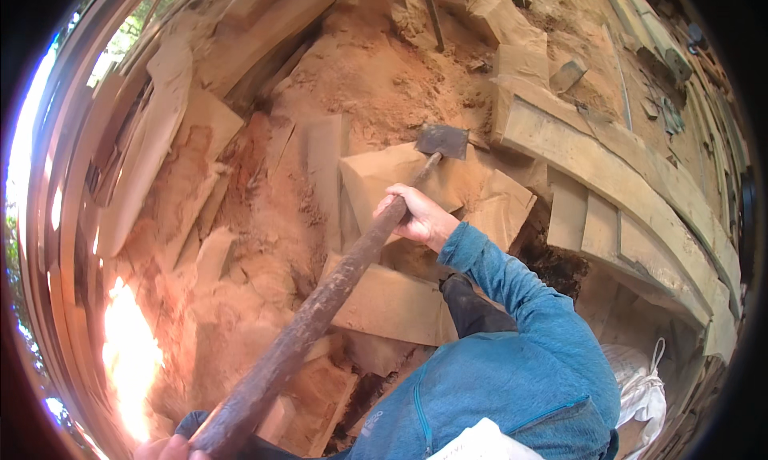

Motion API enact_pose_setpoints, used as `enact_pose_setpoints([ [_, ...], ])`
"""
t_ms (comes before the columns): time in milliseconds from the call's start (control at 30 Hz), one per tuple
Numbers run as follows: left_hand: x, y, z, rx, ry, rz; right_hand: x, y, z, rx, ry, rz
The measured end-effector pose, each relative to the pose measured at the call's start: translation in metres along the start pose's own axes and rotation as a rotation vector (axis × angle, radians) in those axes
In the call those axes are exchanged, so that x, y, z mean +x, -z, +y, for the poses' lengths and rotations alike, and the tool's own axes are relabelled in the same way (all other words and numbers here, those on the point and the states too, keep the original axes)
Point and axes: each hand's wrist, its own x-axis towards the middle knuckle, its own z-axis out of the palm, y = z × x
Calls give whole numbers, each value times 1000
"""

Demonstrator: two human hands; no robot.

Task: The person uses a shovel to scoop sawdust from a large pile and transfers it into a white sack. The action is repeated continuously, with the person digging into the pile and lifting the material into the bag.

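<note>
A long wooden-handled tool runs slantwise from the lower left up to the middle. At its far end is a dark, flat, roughly rectangular metal blade; whether it is a hoe or a shovel I cannot tell. My right hand is closed round the handle a little below the blade. Only some fingers of my left hand show at the lower edge, wrapped at the handle's near end. The blade rests at or just over pale wood slabs and reddish sawdust.
Cut slabs and offcuts lie all around, with thick boards at the left. Long curved planks stretch along the right. A white sack stands at the lower right. Bright sunlight hits the lower left. Dark gaps open between pieces.
</note>
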Motion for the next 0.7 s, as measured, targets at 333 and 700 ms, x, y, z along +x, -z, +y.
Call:
enact_pose_setpoints([
  [333,136,-147,-49,-162,174,-231,131,4,-170,313,60,-206],
  [700,104,-309,25,-387,370,-427,195,113,-298,291,34,-28],
])
